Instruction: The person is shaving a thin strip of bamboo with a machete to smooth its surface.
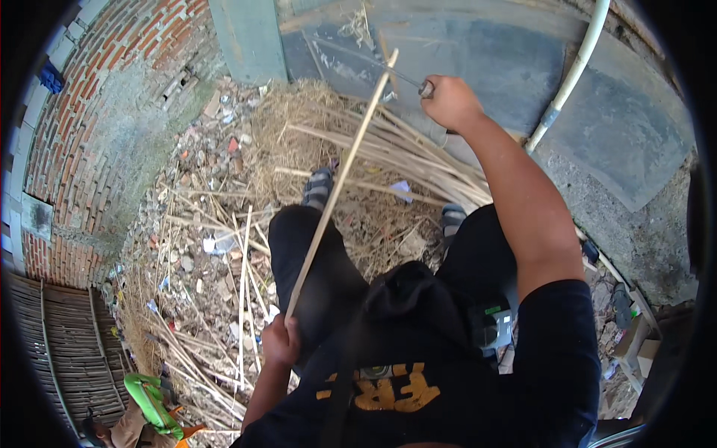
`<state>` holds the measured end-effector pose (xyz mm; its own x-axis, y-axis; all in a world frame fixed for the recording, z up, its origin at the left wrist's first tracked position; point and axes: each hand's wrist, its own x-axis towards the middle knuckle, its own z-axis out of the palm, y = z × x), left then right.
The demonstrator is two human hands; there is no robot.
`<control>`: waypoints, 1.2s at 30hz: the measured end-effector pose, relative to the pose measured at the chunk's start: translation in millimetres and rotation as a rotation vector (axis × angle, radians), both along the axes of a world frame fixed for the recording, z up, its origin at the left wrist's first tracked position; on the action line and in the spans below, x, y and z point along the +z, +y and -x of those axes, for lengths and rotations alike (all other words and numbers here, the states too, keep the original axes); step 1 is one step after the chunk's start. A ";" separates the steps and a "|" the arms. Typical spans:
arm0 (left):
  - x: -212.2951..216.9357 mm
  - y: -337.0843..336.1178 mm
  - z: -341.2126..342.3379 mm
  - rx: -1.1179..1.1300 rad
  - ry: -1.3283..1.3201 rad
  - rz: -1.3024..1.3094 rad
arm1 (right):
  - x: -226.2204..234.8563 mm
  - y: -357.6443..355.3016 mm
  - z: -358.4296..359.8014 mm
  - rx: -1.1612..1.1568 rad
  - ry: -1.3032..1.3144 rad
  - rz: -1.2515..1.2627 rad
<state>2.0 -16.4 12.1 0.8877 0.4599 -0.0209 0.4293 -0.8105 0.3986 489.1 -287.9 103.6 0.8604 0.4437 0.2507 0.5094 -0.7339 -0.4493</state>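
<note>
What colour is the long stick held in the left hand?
Pale tan, like dried bamboo; shows in the head view.

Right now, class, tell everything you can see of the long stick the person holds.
The stick is a long, thin, pale strip, seemingly split bamboo, straight and bare. It slants from the left hand, which grips its lower end, up and right across the left knee to a tip near the wall. The right hand holds a blade that meets it near the top.

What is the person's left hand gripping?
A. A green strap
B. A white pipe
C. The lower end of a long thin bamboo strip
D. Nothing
C: the left hand is closed around the lower end of the long bamboo strip, which runs up past the right hand holding a knife.
</note>
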 end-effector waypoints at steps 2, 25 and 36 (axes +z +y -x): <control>1.3 0.2 -7.0 -0.023 -0.046 0.015 | 8.6 -6.8 -9.5 -0.122 0.007 -0.054; 9.5 27.9 -7.3 -0.115 -0.040 0.494 | 8.0 16.7 34.4 0.427 -0.296 0.031; 0.2 19.2 -8.8 -0.054 -0.089 0.421 | 21.0 9.6 34.5 0.101 -0.094 -0.015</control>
